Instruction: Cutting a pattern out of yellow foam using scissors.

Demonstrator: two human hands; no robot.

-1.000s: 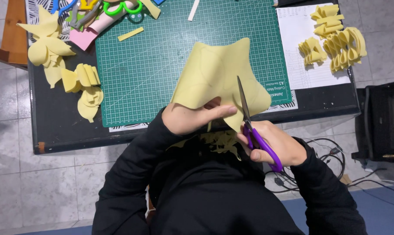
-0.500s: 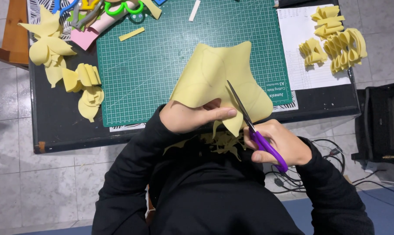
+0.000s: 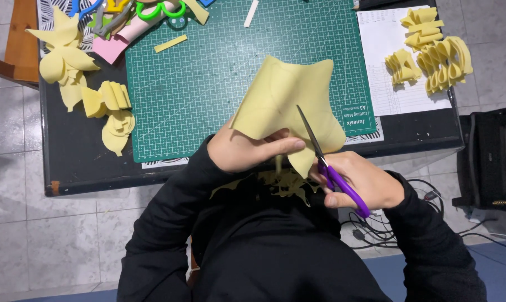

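Note:
My left hand pinches the lower edge of a pale yellow foam sheet and holds it up over the near edge of the table. My right hand grips purple-handled scissors. Their blades lie across the sheet's lower right part, pointing up and to the left. Yellow offcuts rest on my dark clothing just below the sheet.
A green cutting mat covers the middle of the dark table. Cut yellow foam shapes lie at the left, folded yellow pieces on a white paper at the right. More scissors lie at the back. Cables trail on the tiled floor.
The scissors have swung so their blades point further left across the sheet. The sheet has turned slightly in my left hand.

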